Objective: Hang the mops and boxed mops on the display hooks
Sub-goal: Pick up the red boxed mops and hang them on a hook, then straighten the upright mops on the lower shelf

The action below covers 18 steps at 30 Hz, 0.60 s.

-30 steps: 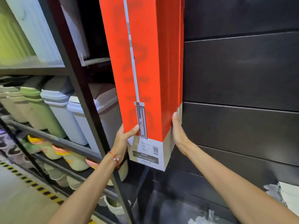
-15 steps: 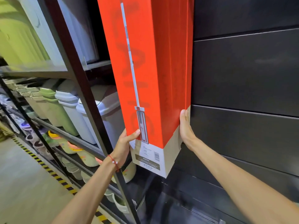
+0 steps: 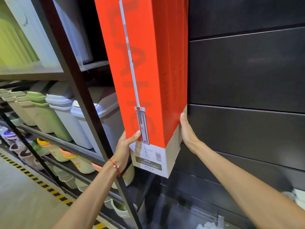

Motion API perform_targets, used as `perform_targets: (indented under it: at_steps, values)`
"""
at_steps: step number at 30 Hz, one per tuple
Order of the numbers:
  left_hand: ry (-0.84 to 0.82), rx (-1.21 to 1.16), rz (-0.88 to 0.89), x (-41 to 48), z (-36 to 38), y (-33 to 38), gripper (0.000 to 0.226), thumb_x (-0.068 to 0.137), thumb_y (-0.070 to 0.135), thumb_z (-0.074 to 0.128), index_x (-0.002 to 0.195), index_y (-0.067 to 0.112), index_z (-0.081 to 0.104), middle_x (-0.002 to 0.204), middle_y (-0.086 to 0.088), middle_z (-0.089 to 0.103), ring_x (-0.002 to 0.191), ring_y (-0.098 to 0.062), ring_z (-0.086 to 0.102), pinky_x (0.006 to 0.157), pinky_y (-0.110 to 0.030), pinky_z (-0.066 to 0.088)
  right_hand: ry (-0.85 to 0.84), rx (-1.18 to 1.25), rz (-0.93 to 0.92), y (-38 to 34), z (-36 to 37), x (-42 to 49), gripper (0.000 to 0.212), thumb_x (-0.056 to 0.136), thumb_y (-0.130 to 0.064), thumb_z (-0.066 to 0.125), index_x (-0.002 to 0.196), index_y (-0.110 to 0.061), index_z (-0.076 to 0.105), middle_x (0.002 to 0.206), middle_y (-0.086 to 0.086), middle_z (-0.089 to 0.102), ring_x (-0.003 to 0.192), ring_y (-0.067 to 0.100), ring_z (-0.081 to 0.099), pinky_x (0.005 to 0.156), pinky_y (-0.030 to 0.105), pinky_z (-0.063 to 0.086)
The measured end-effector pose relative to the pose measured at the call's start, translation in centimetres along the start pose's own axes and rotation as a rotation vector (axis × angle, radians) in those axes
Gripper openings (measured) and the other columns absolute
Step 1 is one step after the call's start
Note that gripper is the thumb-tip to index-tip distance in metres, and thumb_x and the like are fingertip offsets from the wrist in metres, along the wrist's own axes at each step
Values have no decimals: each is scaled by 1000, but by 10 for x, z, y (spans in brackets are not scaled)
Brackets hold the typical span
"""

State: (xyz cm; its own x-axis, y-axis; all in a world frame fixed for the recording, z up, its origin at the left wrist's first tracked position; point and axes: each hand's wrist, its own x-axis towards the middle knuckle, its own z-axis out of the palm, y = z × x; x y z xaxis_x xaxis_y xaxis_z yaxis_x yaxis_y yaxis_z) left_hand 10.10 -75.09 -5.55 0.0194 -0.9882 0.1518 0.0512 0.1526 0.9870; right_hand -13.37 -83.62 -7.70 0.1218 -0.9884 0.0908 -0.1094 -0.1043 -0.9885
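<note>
- Boxed mop [image 3: 145, 63] upright vs black slat wall [image 3: 247, 71]; top out of frame, hook not visible.
- L hand [image 3: 125, 146] pinches lower left edge, thumb on front. R hand [image 3: 187, 131] flat on right side, fingers straight, pressing.
- Risk: held low only, so tall box may tip or miss hook & drop.
- Rack post [image 3: 69, 66] just beside; could get bumped.

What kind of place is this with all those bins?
Most likely a household-goods shop. Rows of lidded plastic bins and slippers fill a metal rack, and the left hand and right hand hold a barcoded orange boxed mop in front of a dark slatted wall.
</note>
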Motion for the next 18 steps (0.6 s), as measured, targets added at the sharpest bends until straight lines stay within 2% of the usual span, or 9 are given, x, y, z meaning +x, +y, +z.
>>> perform_targets:
  at_steps: [3, 6, 9, 10, 12, 13, 15, 17, 18]
  values:
    - [7, 23, 6, -5, 0, -2, 51, 89, 45, 67, 134, 21, 61, 125, -4, 74, 115, -25, 71, 106, -47, 50, 27, -34, 24, 4, 7, -19, 109, 75, -102, 18, 165, -41, 5, 173, -13, 16, 158, 11, 19, 130, 51, 17]
    - [111, 98, 19, -15, -1, -9, 58, 88, 46, 75, 136, 21, 57, 122, 4, 75, 111, -14, 72, 106, -46, 52, 41, -179, -28, -4, 14, -54, 71, 100, -74, 26, 154, -30, 38, 155, -11, 44, 138, 7, 45, 120, 43, 34]
    - [275, 258, 148, -26, -5, -15, 82, 81, 47, 84, 148, 26, 42, 144, 9, 58, 127, -6, 59, 110, -35, 48, 208, -430, -53, -4, 15, -91, 41, 110, -47, 37, 139, -25, 56, 145, -9, 52, 124, 8, 50, 112, 42, 43]
    - [330, 351, 221, -32, -6, -16, 81, 82, 44, 84, 148, 25, 41, 146, 8, 52, 130, -3, 54, 110, -27, 44, 244, -521, -48, -3, 15, -104, 37, 109, -43, 43, 136, -24, 60, 143, -7, 55, 126, 11, 53, 109, 43, 46]
    - [407, 498, 398, -44, -6, -14, 61, 86, 34, 80, 137, 21, 48, 136, 7, 49, 119, 5, 51, 102, -15, 42, 259, -708, -35, -1, 14, -133, 33, 106, -38, 50, 134, -25, 63, 141, -7, 58, 128, 16, 54, 101, 40, 49]
    - [427, 536, 460, -51, -6, -12, 50, 88, 30, 78, 128, 22, 49, 127, 7, 48, 110, 6, 52, 97, -16, 45, 252, -793, -26, -2, 14, -148, 33, 106, -38, 52, 134, -25, 63, 140, -7, 59, 128, 17, 54, 97, 38, 48]
    - [413, 601, 487, -64, -11, -17, 35, 91, 26, 72, 116, 25, 48, 117, 7, 48, 99, -4, 53, 92, -31, 51, 252, -947, -22, -4, 17, -181, 35, 105, -38, 52, 134, -24, 65, 139, -5, 62, 129, 19, 54, 96, 37, 47]
    - [308, 718, 414, -75, -20, -26, 29, 92, 29, 68, 111, 26, 45, 112, 4, 53, 98, -17, 56, 86, -45, 54, 231, -1128, 9, -7, 24, -213, 38, 104, -40, 51, 133, -22, 66, 136, 0, 66, 127, 24, 56, 98, 40, 50]
    - [228, 795, 366, -82, -26, -33, 29, 92, 32, 66, 110, 27, 44, 110, 3, 55, 98, -22, 58, 84, -46, 54, 205, -1232, 47, -8, 29, -227, 40, 103, -42, 50, 132, -20, 67, 133, 2, 67, 124, 27, 58, 96, 40, 52]
